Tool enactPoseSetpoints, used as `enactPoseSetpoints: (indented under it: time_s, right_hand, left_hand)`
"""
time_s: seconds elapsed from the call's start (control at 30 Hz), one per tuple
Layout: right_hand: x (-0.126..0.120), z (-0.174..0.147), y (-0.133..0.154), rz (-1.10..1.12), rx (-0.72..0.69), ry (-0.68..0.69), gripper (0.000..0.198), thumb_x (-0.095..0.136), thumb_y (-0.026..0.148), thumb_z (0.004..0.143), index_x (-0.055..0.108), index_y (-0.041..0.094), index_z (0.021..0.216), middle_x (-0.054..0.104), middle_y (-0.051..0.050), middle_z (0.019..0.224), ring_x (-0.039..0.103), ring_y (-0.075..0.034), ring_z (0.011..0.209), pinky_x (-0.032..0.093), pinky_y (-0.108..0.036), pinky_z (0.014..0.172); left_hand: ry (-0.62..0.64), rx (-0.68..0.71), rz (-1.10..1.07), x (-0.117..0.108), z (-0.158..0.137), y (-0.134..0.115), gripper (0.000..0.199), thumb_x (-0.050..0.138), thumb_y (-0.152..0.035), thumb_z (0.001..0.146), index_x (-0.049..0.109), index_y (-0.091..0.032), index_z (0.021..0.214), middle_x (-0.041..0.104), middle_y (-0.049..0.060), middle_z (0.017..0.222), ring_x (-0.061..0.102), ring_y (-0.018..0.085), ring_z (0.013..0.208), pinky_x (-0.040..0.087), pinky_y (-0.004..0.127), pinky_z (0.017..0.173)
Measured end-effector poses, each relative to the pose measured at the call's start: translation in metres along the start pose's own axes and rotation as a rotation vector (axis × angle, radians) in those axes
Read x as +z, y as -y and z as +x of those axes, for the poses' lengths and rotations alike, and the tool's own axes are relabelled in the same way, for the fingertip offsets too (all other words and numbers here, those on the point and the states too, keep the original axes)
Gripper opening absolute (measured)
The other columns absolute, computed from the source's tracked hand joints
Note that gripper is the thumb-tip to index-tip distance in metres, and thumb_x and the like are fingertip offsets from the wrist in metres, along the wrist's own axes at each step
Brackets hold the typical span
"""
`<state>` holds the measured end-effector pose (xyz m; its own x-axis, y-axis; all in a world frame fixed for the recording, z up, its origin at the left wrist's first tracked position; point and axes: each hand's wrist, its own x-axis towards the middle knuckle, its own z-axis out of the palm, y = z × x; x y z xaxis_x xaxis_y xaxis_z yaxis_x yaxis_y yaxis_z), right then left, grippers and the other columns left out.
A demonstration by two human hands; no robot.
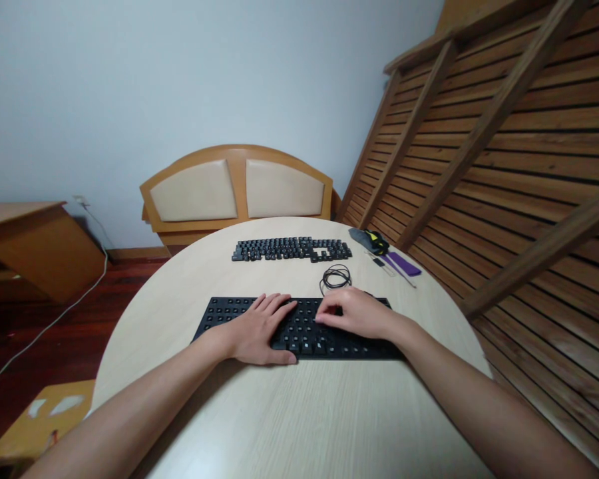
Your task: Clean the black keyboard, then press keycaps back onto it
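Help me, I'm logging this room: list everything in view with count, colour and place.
Keyboard: 1, black, under hands
Keycaps: many, black, rows beyond keyboard
Cable: 1, black, coiled behind keyboard
Bundle: 1, grey-yellow-black, table's far right
Strip: 1, purple, beside bundle
Tools: count unclear, dark, metallic, by strip
Table: 1, pale, centre
Headboard: 1, brown and cream, beyond table
Slatted panel: 1, brown, right
Desk: 1, brown, left
Cord: 1, white, left
Socket: 1, pale, left wall
Board: 1, yellow-brown, lower left
Wall: 1, pale blue, behind
Floor: 1, dark red, left
Forearms: 2, bare, lower picture
Left hand: 1, bare, spread on keyboard
Right hand: 1, bare, pinched over keyboard, grasp unclear
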<state>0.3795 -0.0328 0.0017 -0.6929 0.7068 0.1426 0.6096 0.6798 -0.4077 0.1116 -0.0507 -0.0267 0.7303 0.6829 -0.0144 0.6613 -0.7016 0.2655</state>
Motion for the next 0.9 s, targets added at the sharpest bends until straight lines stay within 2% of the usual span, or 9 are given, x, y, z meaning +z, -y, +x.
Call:
enactPoseSetpoints:
  time_s: [0.13, 0.27, 0.37, 0.47, 0.53, 0.73, 0.9]
  right_hand:
    - [-0.011, 0.034, -0.034, -0.390, 0.171, -0.148, 0.018, 0.058, 0.029, 0.094, 0.074, 0.022, 0.100, 0.073, -0.005, 0.100, 0.063, -0.020, 0.095, 0.044, -0.030, 0.082]
    - [-0.010, 0.070, -0.060, -0.506, 0.254, -0.182, 0.024, 0.058, 0.024, 0.093, 0.072, 0.017, 0.111, 0.070, -0.011, 0.113, 0.058, -0.027, 0.108, 0.042, -0.036, 0.090]
    - [-0.002, 0.090, -0.072, -0.568, 0.283, -0.181, 0.026, 0.061, 0.021, 0.091, 0.071, 0.015, 0.114, 0.066, -0.016, 0.118, 0.053, -0.031, 0.115, 0.040, -0.039, 0.092]
    - [0.004, 0.103, -0.080, -0.606, 0.309, -0.182, 0.027, 0.060, 0.019, 0.090, 0.070, 0.013, 0.115, 0.063, -0.019, 0.122, 0.050, -0.033, 0.117, 0.039, -0.041, 0.093]
    - [0.006, 0.108, -0.085, -0.614, 0.319, -0.181, 0.026, 0.059, 0.019, 0.091, 0.071, 0.013, 0.113, 0.063, -0.020, 0.122, 0.049, -0.034, 0.118, 0.039, -0.042, 0.093]
    - [0.007, 0.111, -0.083, -0.572, 0.284, -0.167, 0.022, 0.058, 0.020, 0.093, 0.074, 0.012, 0.106, 0.068, -0.018, 0.117, 0.050, -0.032, 0.118, 0.037, -0.041, 0.095]
    - [0.002, 0.096, -0.061, -0.466, 0.256, -0.175, 0.024, 0.060, 0.026, 0.091, 0.074, 0.015, 0.107, 0.075, -0.013, 0.108, 0.060, -0.029, 0.108, 0.040, -0.038, 0.093]
  left_hand:
    - [-0.008, 0.006, -0.006, -0.002, -0.003, 0.004, 0.105, 0.062, -0.075, 0.075, 0.023, -0.020, 0.155, 0.031, 0.020, 0.157, 0.030, 0.042, 0.144, 0.018, 0.062, 0.119]
    - [-0.003, -0.004, 0.019, -0.008, -0.007, 0.004, 0.108, 0.068, -0.068, 0.071, 0.022, -0.019, 0.156, 0.037, 0.019, 0.153, 0.033, 0.041, 0.142, 0.019, 0.062, 0.119]
    - [0.010, -0.006, 0.013, -0.010, -0.007, -0.001, 0.110, 0.065, -0.074, 0.072, 0.022, -0.017, 0.156, 0.031, 0.021, 0.157, 0.026, 0.043, 0.146, 0.016, 0.063, 0.120]
    - [-0.006, 0.025, -0.017, -0.007, -0.003, -0.009, 0.109, 0.055, -0.081, 0.078, 0.020, -0.016, 0.157, 0.018, 0.021, 0.163, 0.016, 0.041, 0.150, 0.014, 0.061, 0.121]
    - [-0.035, 0.044, -0.034, -0.002, 0.000, -0.013, 0.104, 0.049, -0.081, 0.082, 0.019, -0.018, 0.158, 0.014, 0.019, 0.164, 0.012, 0.039, 0.151, 0.014, 0.059, 0.122]
    - [-0.038, 0.000, -0.016, 0.005, 0.006, -0.020, 0.096, 0.040, -0.079, 0.088, 0.020, -0.016, 0.158, 0.015, 0.017, 0.165, 0.013, 0.037, 0.151, 0.015, 0.057, 0.122]
    - [-0.041, 0.004, 0.009, 0.004, 0.004, -0.016, 0.094, 0.041, -0.077, 0.089, 0.020, -0.015, 0.157, 0.024, 0.018, 0.162, 0.019, 0.037, 0.150, 0.016, 0.056, 0.122]
